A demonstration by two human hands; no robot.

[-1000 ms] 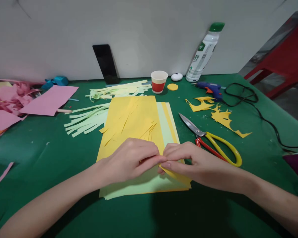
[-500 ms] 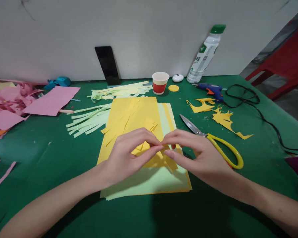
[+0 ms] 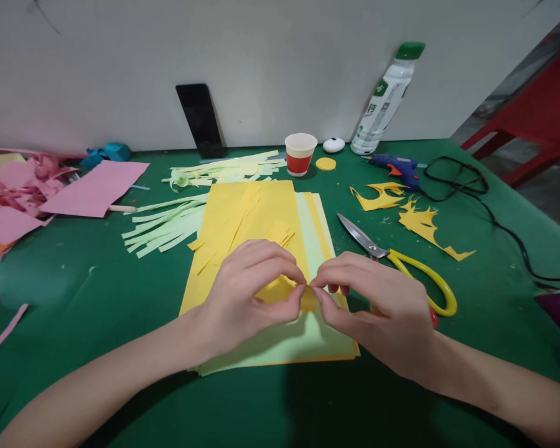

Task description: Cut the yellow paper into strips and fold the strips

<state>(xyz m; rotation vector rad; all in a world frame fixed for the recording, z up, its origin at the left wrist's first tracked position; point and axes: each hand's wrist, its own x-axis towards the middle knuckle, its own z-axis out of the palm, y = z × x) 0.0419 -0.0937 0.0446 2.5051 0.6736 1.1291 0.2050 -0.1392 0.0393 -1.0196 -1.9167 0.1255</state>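
Centre-frame, left hand [image 3: 254,287] and right hand [image 3: 382,302] fingers pinch a small yellow paper piece [image 3: 309,302], probably light, easily creased; best gripped by edges.

- The left hand [image 3: 249,289] and the right hand [image 3: 387,302] are bare, with thin fingers [image 3: 273,270].
- The left arm [image 3: 121,379] and the right arm [image 3: 504,376] are thin, smooth and bare as far as they show.
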